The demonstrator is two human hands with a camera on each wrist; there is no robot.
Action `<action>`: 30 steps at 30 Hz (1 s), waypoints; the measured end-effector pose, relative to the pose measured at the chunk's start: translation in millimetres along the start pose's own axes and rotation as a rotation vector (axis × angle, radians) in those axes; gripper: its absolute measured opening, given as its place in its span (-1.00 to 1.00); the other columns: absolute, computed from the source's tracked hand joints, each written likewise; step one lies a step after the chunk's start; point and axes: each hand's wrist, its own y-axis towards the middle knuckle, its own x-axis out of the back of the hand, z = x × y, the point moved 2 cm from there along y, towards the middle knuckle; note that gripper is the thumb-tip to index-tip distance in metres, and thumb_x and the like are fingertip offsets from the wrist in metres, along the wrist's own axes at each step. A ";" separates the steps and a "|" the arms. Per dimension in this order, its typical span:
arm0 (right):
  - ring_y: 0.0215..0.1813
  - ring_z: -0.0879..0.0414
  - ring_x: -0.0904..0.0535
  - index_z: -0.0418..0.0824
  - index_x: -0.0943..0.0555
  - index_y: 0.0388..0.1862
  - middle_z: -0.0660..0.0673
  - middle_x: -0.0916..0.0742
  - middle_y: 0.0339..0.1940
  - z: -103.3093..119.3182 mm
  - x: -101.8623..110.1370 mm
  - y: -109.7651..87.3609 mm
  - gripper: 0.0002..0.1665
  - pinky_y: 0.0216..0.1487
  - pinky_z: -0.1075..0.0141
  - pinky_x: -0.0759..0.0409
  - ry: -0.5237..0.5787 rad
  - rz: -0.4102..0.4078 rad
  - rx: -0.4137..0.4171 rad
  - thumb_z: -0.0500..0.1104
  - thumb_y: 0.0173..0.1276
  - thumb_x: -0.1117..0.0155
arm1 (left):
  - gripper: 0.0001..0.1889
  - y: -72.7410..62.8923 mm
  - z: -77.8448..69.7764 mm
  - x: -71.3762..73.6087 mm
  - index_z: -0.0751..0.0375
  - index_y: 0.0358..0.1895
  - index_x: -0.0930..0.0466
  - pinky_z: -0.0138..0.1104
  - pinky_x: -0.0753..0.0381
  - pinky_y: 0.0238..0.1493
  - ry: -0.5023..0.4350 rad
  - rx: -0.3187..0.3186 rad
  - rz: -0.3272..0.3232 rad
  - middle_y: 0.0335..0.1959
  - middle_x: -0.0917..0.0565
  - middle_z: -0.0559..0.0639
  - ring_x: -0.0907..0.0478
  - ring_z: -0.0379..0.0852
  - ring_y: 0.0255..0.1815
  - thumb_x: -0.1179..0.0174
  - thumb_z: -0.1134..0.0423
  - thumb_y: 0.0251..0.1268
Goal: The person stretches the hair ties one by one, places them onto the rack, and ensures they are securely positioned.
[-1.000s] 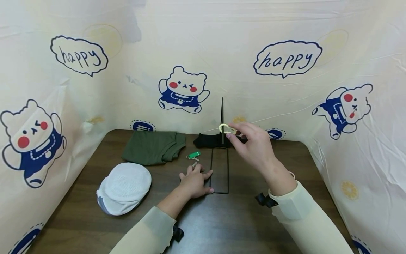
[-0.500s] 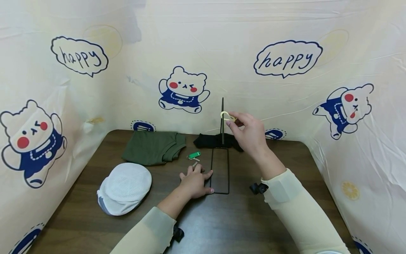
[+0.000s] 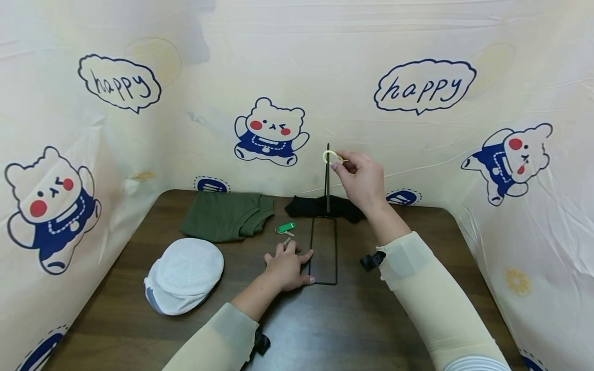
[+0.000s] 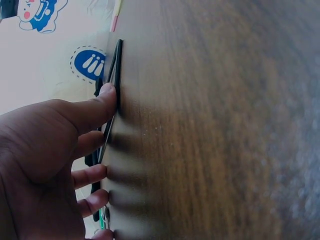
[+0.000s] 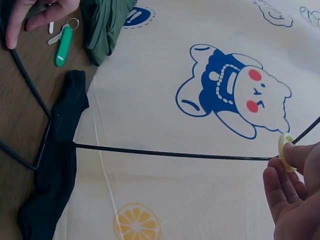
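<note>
A black wire stand has a rectangular base (image 3: 336, 252) lying on the table and an upright rod (image 3: 328, 185) at its far end. My right hand (image 3: 364, 178) pinches a pale yellow ring (image 5: 282, 142) between thumb and fingers, high on the rod. In the head view the rod crosses the ring; in the right wrist view the ring sits by a bend in the wire. My left hand (image 3: 286, 268) rests on the table with fingers spread, its thumb (image 4: 102, 102) and index finger touching the base's left side.
Behind the base lies a black sock-like cloth (image 5: 62, 145). Keys with a green tag (image 3: 286, 226) are just beyond my left fingers. Folded dark green cloth (image 3: 223, 216) and a white cap (image 3: 185, 270) lie on the left. A printed curtain (image 3: 195, 139) encloses the table.
My right hand has risen along the upright rod with the yellow ring, from near the black cloth to close to the rod's top. The left hand stays at the base.
</note>
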 end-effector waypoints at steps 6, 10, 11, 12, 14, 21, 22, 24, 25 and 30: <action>0.00 0.05 -0.76 -0.16 -0.71 0.26 -0.10 -0.76 0.14 -4.4 -2.6 4.8 -0.58 0.01 0.16 -0.71 0.057 0.016 -0.061 -0.12 0.47 -0.43 | -0.15 0.2 -0.1 -1.0 -0.40 0.60 -0.25 0.21 -0.27 0.04 0.002 0.000 -0.002 0.47 -0.28 0.00 -0.20 0.23 0.37 -0.31 -0.38 0.25; 0.05 0.06 -0.76 -0.17 -0.69 0.29 -0.09 -0.74 0.20 -6.9 -1.0 3.9 -0.56 0.05 0.16 -0.69 0.089 0.013 -0.069 -0.13 0.47 -0.42 | -0.15 0.4 -0.1 -0.5 -0.40 0.60 -0.24 0.21 -0.27 0.05 0.001 0.002 0.000 0.48 -0.27 0.00 -0.19 0.23 0.38 -0.31 -0.38 0.26; 0.05 0.05 -0.76 -0.17 -0.69 0.29 -0.09 -0.74 0.19 -8.1 -0.2 3.2 -0.56 0.06 0.15 -0.69 0.092 0.013 -0.066 -0.13 0.47 -0.42 | -0.15 0.5 -0.2 -0.2 -0.41 0.60 -0.23 0.21 -0.27 0.05 0.003 0.004 0.001 0.49 -0.26 0.00 -0.19 0.23 0.39 -0.31 -0.38 0.26; 0.06 0.05 -0.76 -0.18 -0.69 0.29 -0.10 -0.74 0.19 -9.2 0.7 2.3 -0.55 0.07 0.16 -0.69 0.098 0.013 -0.062 -0.13 0.47 -0.42 | -0.15 0.5 -0.3 0.0 -0.41 0.60 -0.23 0.21 -0.27 0.05 0.004 0.005 0.002 0.49 -0.26 0.00 -0.19 0.23 0.39 -0.31 -0.38 0.26; 0.07 0.04 -0.75 -0.20 -0.69 0.29 -0.11 -0.74 0.18 -11.6 2.9 -0.3 -0.56 0.09 0.16 -0.68 0.110 0.020 -0.054 -0.13 0.47 -0.42 | -0.16 0.2 -0.6 0.7 -0.41 0.60 -0.24 0.22 -0.27 0.06 0.005 0.008 0.003 0.49 -0.26 -0.01 -0.19 0.23 0.39 -0.30 -0.37 0.27; 0.07 0.06 -0.74 -0.20 -0.70 0.25 -0.11 -0.75 0.14 -25.4 11.2 -15.0 -0.58 0.10 0.18 -0.67 0.134 0.046 -0.051 -0.17 0.45 -0.43 | -0.16 -1.6 -1.7 2.5 -0.38 0.60 -0.25 0.23 -0.27 0.07 -0.004 0.004 0.000 0.49 -0.27 0.02 -0.19 0.25 0.40 -0.31 -0.37 0.26; 0.06 0.06 -0.74 -0.20 -0.70 0.25 -0.11 -0.75 0.14 -27.0 12.6 -17.5 -0.58 0.10 0.18 -0.67 0.140 0.048 -0.052 -0.18 0.45 -0.44 | -0.16 -1.6 -1.7 2.4 -0.38 0.60 -0.25 0.23 -0.27 0.07 -0.004 0.003 -0.001 0.49 -0.27 0.02 -0.19 0.25 0.40 -0.31 -0.37 0.26; 0.06 0.06 -0.74 -0.20 -0.71 0.25 -0.11 -0.76 0.13 -29.0 15.5 -22.4 -0.57 0.10 0.19 -0.67 0.149 0.051 -0.047 -0.19 0.43 -0.45 | -0.16 -1.6 -1.8 2.2 -0.38 0.60 -0.25 0.24 -0.27 0.08 -0.007 0.002 -0.003 0.49 -0.27 0.02 -0.19 0.25 0.39 -0.32 -0.36 0.26; 0.06 0.05 -0.74 -0.20 -0.71 0.25 -0.11 -0.76 0.12 -29.7 17.0 -24.9 -0.57 0.10 0.19 -0.67 0.153 0.051 -0.044 -0.19 0.42 -0.46 | -0.15 -1.4 -1.7 2.1 -0.38 0.60 -0.25 0.24 -0.27 0.08 -0.006 0.002 -0.003 0.49 -0.27 0.02 -0.19 0.25 0.39 -0.32 -0.36 0.26; 0.05 0.07 -0.74 -0.19 -0.71 0.25 -0.10 -0.75 0.10 -31.3 25.9 -37.5 -0.56 0.07 0.25 -0.67 0.142 0.047 -0.016 -0.21 0.41 -0.47 | -0.15 -0.3 -2.3 1.0 -0.39 0.60 -0.25 0.25 -0.26 0.08 -0.003 0.000 0.001 0.48 -0.28 0.01 -0.18 0.25 0.40 -0.32 -0.37 0.26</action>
